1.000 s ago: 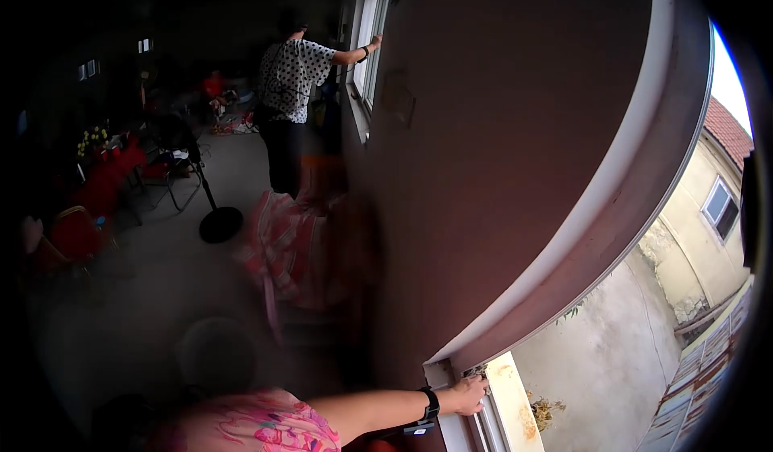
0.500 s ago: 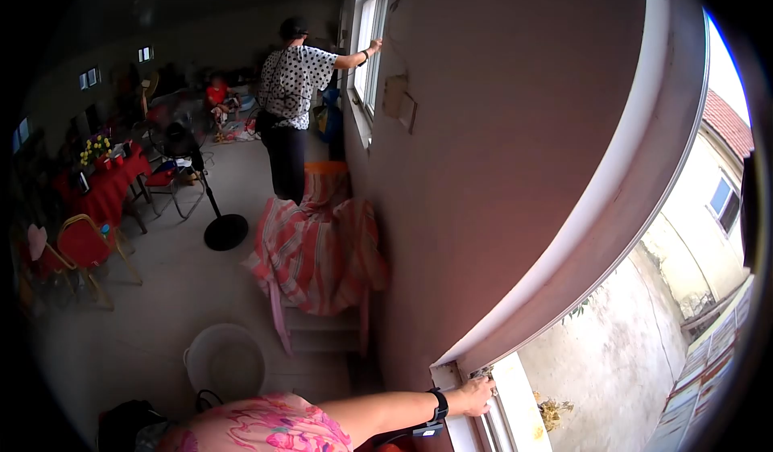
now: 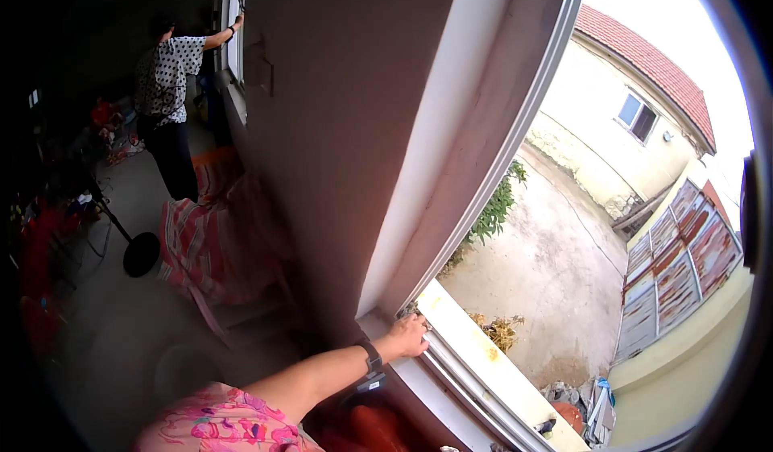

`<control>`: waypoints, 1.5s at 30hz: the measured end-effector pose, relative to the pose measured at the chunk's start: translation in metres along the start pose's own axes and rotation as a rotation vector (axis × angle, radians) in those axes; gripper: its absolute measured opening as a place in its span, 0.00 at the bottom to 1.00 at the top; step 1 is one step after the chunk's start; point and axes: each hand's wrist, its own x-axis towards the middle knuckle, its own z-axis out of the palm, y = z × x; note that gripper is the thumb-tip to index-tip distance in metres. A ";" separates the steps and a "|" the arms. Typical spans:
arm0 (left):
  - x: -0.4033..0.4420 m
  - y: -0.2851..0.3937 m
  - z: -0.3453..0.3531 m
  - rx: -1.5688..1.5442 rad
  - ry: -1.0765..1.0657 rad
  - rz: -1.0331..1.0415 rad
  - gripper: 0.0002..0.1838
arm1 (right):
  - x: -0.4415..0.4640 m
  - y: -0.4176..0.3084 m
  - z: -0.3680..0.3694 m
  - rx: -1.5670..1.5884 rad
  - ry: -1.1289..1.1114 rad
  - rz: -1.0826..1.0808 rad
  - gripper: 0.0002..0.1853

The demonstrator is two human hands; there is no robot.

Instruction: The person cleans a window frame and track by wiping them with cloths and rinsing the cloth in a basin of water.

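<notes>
My left hand (image 3: 408,336) reaches out to the corner of the window frame, above the sill track (image 3: 463,371). Its fingers are bent and close together at the bottom of the upright frame (image 3: 475,162). Something small and dark shows by the fingertips, too unclear to name. A dark band (image 3: 373,358) circles the wrist, and a pink patterned sleeve (image 3: 229,421) covers the upper arm. Just below the wrist is a small dark device (image 3: 371,383) with a pale label. My right hand is out of sight.
Another person (image 3: 171,81) in a dotted top stands with an arm stretched to a farther window (image 3: 235,33). Striped cloth (image 3: 209,238) drapes over furniture along the wall. A stand fan's base (image 3: 142,255) is on the floor. Outside lies a yard (image 3: 547,267) with a rusty gate (image 3: 684,250).
The view has swung right toward the window, bringing in more of the yard and gate. My left hand stays at the same frame corner. The other person still reaches to the far window.
</notes>
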 end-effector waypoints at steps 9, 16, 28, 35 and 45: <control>0.004 -0.015 0.015 0.059 0.007 0.069 0.21 | -0.035 0.035 -0.011 -0.050 0.195 -0.058 0.18; 0.001 -0.018 0.020 -0.040 0.084 0.053 0.20 | -0.070 0.033 -0.014 -0.087 0.293 -0.013 0.18; 0.003 -0.017 0.014 -0.052 0.125 0.043 0.18 | -0.106 0.024 -0.020 -0.012 0.322 0.063 0.17; 0.002 -0.016 0.012 -0.035 0.114 0.037 0.17 | -0.099 0.018 -0.020 -0.008 0.295 0.042 0.17; 0.001 -0.017 0.017 -0.074 0.192 0.048 0.14 | -0.090 0.018 -0.018 -0.029 0.292 0.026 0.15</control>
